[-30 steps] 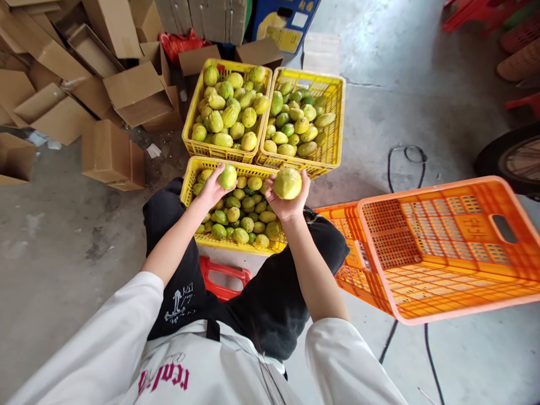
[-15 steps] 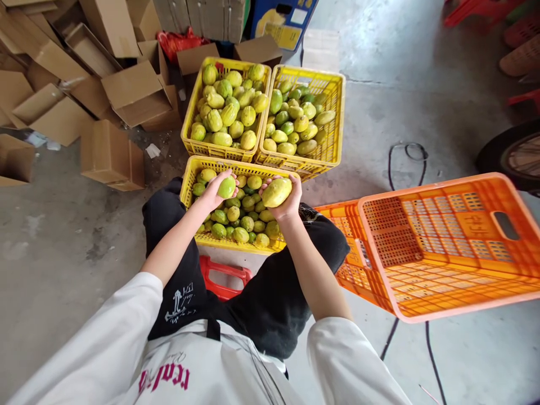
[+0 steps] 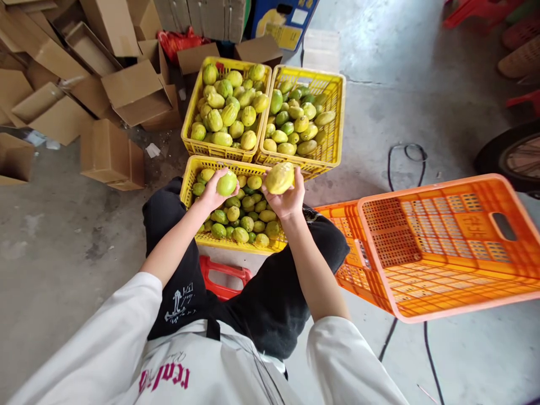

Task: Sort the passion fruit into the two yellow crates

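Note:
My left hand (image 3: 216, 191) is wrapped round a small yellow-green lemon (image 3: 226, 183). A larger, paler yellow lemon (image 3: 279, 178) rests in my right hand (image 3: 289, 201), its fingers curled about the fruit. Both hands are raised over a yellow plastic crate (image 3: 206, 243) standing between my knees. Inside that crate lies a layer of green and yellow lemons (image 3: 241, 235), partly hidden by my hands. Two more yellow crates touch it at the back: the left one (image 3: 188, 121) is heaped with large, ridged lemons, and the right one (image 3: 337, 118) holds smooth ones.
An orange crate (image 3: 447, 306) stands on its side-tilted base at my right, near black cable (image 3: 390, 169) and a wheel (image 3: 517, 152). Cardboard boxes (image 3: 112, 152) are piled at the left. A red stool (image 3: 225, 289) shows between my legs; a blue carton (image 3: 284, 25) stands behind the crates.
The larger lemon has been turned about in my right hand, lying sideways half a second ago and now tipped upward. My left hand stays nearly in place with its lemon.

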Available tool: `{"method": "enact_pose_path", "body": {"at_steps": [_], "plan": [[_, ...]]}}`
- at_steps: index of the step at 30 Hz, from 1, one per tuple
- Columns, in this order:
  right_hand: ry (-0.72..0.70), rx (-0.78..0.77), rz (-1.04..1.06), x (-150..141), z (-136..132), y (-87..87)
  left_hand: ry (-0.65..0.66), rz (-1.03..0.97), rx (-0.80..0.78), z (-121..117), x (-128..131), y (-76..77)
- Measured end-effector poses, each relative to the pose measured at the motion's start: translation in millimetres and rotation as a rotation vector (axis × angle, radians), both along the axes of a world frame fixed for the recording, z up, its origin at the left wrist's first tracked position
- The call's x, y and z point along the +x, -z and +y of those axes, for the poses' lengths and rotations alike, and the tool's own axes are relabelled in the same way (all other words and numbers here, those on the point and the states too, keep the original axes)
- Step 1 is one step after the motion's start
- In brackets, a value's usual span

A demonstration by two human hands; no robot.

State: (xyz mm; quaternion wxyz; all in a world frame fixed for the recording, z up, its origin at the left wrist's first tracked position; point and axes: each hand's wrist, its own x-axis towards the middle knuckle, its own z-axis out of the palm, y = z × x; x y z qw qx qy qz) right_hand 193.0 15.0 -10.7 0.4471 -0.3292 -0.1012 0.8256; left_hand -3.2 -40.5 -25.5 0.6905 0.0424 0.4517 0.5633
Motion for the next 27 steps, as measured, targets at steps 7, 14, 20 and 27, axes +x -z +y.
{"method": "enact_pose_path", "body": {"at_steps": [7, 14, 20, 27], "plan": [[-0.011, -0.009, -0.004, 1.4, -2.0, 1.1, 0.009, -0.031, 0.090, -2.2, -4.4, 2.0], [-0.049, -0.099, -0.019, -2.4, -0.9, 16.0, 0.039, -0.009, 0.149, 0.6, -4.3, 6.6], [-0.025, -0.014, 0.031, 0.4, -0.7, 16.7, -0.077, -0.095, 0.056, 1.9, -1.8, -10.0], [-0.068, 0.127, 0.088, -2.3, 0.6, 16.5, -0.088, -0.094, -0.016, 5.2, -0.2, -7.8]]}}
